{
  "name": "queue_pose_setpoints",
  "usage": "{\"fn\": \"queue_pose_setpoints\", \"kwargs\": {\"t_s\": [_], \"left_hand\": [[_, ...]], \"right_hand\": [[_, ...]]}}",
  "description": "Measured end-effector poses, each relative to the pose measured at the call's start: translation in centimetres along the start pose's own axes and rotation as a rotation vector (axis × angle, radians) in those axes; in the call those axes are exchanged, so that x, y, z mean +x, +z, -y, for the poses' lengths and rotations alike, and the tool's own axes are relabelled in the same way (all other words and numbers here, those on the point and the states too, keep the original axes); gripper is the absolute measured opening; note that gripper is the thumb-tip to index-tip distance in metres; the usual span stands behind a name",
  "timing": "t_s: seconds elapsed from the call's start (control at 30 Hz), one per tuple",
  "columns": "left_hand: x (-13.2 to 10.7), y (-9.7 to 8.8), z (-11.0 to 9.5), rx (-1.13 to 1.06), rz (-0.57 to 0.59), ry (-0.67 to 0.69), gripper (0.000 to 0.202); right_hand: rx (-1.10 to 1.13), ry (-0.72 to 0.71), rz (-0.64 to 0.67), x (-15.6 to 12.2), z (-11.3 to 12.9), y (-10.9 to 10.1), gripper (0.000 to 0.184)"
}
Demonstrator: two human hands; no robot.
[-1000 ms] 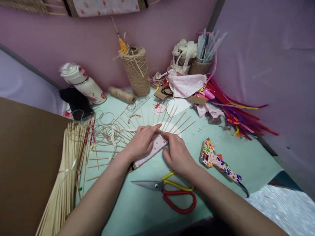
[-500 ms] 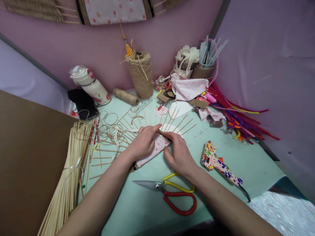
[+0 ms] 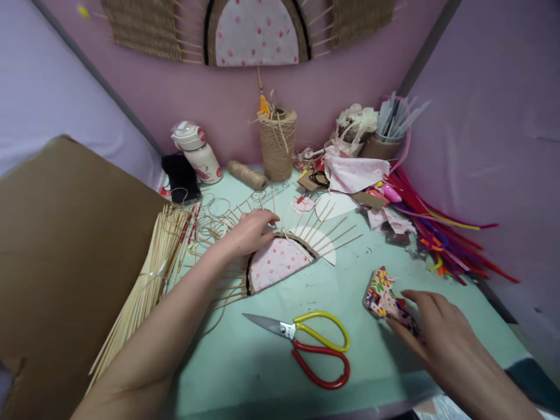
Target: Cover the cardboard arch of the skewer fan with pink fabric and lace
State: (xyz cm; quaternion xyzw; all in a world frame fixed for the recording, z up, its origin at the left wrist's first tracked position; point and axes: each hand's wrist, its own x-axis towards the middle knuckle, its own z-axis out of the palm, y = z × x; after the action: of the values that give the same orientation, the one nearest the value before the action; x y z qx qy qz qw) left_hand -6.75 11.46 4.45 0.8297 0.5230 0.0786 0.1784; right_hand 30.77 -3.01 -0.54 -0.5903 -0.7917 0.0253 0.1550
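A half-round panel of pink-spotted white fabric [image 3: 280,263], edged in black and brown, lies on the table with thin wooden sticks [image 3: 335,233] fanning out from its curved side. My left hand [image 3: 251,233] rests at the panel's upper left edge, its thumb and fingers apart; what lies beneath the palm is hidden. At the right, the thumb and fingers of my right hand [image 3: 437,326] are around the handle of a flower-patterned glue gun [image 3: 380,293], which lies on the table. Scissors [image 3: 286,331] with one yellow and one red handle lie between my arms.
A bundle of sticks [image 3: 140,286] and a cardboard sheet [image 3: 74,251] stand at the left. Along the back are a white bottle [image 3: 199,154], a large twine spool [image 3: 279,146], a smaller roll [image 3: 247,175] and fabric scraps [image 3: 356,173]. Colourful pipe cleaners [image 3: 455,233] spread at the right.
My right hand has left the fabric panel and moved right onto the glue gun. My left hand stays at the panel, uncovering more of it. The view has shifted.
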Motion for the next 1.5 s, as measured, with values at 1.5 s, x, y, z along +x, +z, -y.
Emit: {"fn": "queue_pose_setpoints", "kwargs": {"t_s": [1.5], "left_hand": [[-0.8, 2.5, 0.5, -0.125, -0.080, -0.100, 0.036]], "right_hand": [[0.554, 0.283, 0.184, 5.0, 3.2, -0.4, 0.040]]}}
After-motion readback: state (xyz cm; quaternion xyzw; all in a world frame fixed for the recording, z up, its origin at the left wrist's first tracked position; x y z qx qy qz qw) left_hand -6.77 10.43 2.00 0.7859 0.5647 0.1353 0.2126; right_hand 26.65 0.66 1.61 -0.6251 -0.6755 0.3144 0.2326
